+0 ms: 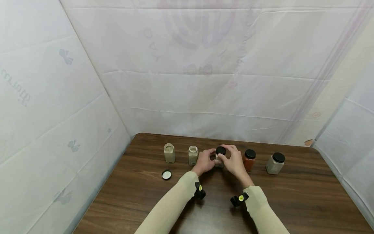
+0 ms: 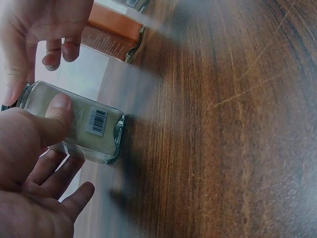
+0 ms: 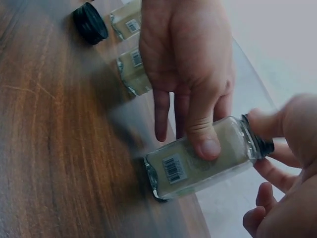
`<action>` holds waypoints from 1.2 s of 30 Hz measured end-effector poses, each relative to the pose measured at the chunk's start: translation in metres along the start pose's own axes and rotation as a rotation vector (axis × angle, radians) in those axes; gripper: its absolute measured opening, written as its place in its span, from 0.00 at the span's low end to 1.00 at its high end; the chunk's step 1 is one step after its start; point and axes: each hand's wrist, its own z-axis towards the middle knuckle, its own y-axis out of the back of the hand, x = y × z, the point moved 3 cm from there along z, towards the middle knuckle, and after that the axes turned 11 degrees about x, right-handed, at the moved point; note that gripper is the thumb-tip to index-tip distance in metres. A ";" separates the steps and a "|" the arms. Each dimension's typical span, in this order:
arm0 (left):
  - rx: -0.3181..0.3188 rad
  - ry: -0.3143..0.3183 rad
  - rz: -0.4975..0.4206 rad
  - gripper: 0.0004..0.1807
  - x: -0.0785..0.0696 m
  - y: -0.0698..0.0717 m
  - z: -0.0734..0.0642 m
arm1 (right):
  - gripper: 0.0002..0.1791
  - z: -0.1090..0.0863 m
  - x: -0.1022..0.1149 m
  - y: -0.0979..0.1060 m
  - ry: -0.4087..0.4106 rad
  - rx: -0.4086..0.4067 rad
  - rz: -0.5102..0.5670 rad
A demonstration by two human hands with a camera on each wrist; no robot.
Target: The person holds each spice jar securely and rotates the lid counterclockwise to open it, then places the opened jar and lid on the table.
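Observation:
My left hand point(image 1: 205, 161) grips the glass body of a spice jar point(image 2: 84, 124) filled with pale powder, the thumb lying across its barcode side. The jar's black screw lid point(image 1: 220, 150) is pinched by the thumb and fingers of my right hand point(image 1: 234, 162) and sits on the jar's neck. In the right wrist view the jar's base is right at the tabletop. Just right of my right hand stands a jar of orange-red powder point(image 1: 249, 163) with a black lid. On the left hand's other side is a lidless jar of pale powder point(image 1: 193, 157).
Another lidless pale jar point(image 1: 169, 156) stands farther left, with a loose black lid point(image 1: 167, 175) lying inside up in front of it. A black-lidded jar of whitish contents point(image 1: 274, 166) is at the right. White cloth point(image 1: 190, 97) hangs behind the brown wooden table point(image 1: 306, 195).

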 end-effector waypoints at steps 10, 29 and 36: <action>0.008 -0.008 0.013 0.28 0.001 -0.001 0.001 | 0.28 -0.001 0.004 -0.002 -0.093 -0.128 0.033; 0.008 0.016 -0.019 0.26 0.000 -0.001 0.000 | 0.26 0.002 0.005 0.002 -0.037 0.011 0.032; 0.006 0.002 0.016 0.25 0.000 0.000 -0.001 | 0.30 0.001 0.007 -0.002 -0.044 -0.060 0.027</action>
